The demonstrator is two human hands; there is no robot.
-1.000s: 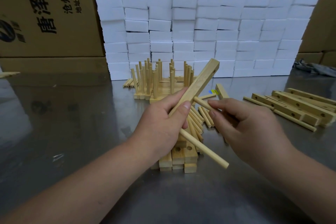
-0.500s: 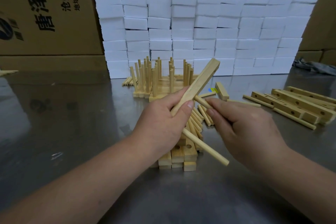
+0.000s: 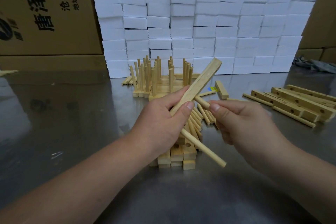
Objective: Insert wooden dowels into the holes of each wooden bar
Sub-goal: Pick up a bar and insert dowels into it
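My left hand (image 3: 163, 120) grips a wooden bar (image 3: 201, 82) that slants up to the right. One dowel (image 3: 205, 148) sticks out of the bar's lower part toward me. My right hand (image 3: 241, 123) pinches a second dowel (image 3: 202, 102) whose tip meets the bar's side just above my left thumb. Under my hands lie loose dowels (image 3: 197, 120) and a small stack of drilled bars (image 3: 177, 156). Behind them stand finished bars with upright dowels (image 3: 156, 78).
Drilled bars and dowels (image 3: 298, 103) lie at the right on the steel table (image 3: 63, 123). A short bar (image 3: 221, 89) lies near a blue-yellow tag (image 3: 211, 88). White foam blocks (image 3: 200, 29) form a wall at the back, before cardboard boxes (image 3: 45, 11). A dark cloth (image 3: 314, 64) lies far right.
My right hand has pushed its dowel further toward the bar, so less of it shows between fingers and bar. The left hand and bar have barely moved.
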